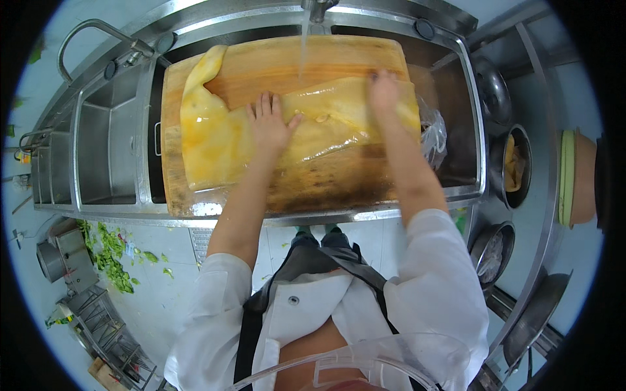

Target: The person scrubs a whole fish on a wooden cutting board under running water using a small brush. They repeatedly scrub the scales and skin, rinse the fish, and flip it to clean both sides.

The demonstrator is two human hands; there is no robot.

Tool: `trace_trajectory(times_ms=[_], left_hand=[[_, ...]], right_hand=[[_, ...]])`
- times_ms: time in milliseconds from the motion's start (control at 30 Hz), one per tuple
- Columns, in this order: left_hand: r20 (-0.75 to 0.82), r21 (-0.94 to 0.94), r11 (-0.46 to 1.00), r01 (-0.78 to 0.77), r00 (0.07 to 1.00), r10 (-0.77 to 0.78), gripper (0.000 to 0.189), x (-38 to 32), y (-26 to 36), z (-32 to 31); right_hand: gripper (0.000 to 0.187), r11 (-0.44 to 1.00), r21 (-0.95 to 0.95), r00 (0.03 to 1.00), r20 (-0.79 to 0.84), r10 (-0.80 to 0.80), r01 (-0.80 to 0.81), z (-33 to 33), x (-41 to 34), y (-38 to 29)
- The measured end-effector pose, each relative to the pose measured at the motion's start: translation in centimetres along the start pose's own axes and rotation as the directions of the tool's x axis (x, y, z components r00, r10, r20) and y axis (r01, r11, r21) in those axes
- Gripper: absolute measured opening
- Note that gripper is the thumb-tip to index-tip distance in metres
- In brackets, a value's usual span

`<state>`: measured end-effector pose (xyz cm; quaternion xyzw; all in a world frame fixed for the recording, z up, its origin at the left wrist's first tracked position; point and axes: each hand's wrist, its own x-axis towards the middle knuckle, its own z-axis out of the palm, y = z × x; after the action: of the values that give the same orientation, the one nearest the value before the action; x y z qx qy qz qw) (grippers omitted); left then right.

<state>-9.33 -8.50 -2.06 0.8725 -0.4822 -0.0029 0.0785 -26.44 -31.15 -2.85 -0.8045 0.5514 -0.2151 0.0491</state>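
A large, wet, yellowish sheet of animal skin point(215, 146) lies across a thick wooden cutting board point(264, 56). Its left end narrows into a curled flap that reaches the board's far edge. My left hand point(269, 122) presses flat on the middle of the skin, fingers spread, holding nothing. Over the skin's right part is my right hand point(385, 93), blurred and turned downward near the far edge. A small dark spot shows at its fingers; whether it grips anything cannot be made out. Water runs from a faucet point(318, 10) onto the board behind the skin.
The board spans a stainless steel sink point(477, 122), with another basin point(110, 146) and a curved tap point(98, 23) leftward. A clear plastic bag point(433, 132) sits beside the board. Metal pots point(518, 195) stand on the right. Leafy greens point(112, 259) litter the floor.
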Motion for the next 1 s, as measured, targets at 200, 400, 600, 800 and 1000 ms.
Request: trace_trajectory(times_ms=[200, 400, 600, 800, 1000], left_hand=[[-0.006, -0.046, 0.999, -0.03, 1.0, 0.029, 0.066, 2.3, 0.0, -0.1], [0.084, -0.316, 0.947, 0.063, 0.996, -0.038, 0.053, 4.4, -1.6, -1.9], [-0.026, -0.318, 0.948, 0.019, 0.999, -0.029, 0.051, 4.2, -4.3, -7.1], [0.143, -0.186, 0.943, 0.275, 0.957, -0.251, 0.051, 5.2, -11.7, -8.3], [0.146, -0.173, 0.909, 0.378, 0.923, -0.356, 0.051, 4.4, -13.5, -8.1]], right_hand=[[0.022, 0.965, 0.156, 0.965, 0.125, -0.232, 0.212, 3.0, -4.2, -11.0], [0.025, 0.96, 0.27, 0.97, 0.2, -0.138, 0.081, -1.9, -6.6, -2.1], [0.031, 0.954, 0.29, 0.996, 0.075, 0.055, -0.075, -8.2, -10.0, 7.8], [0.045, 0.873, 0.432, 0.972, 0.155, 0.175, -0.226, -6.4, -10.2, 4.2], [0.047, 0.838, 0.452, 0.94, 0.28, 0.193, -0.306, -5.0, -8.3, 2.7]])
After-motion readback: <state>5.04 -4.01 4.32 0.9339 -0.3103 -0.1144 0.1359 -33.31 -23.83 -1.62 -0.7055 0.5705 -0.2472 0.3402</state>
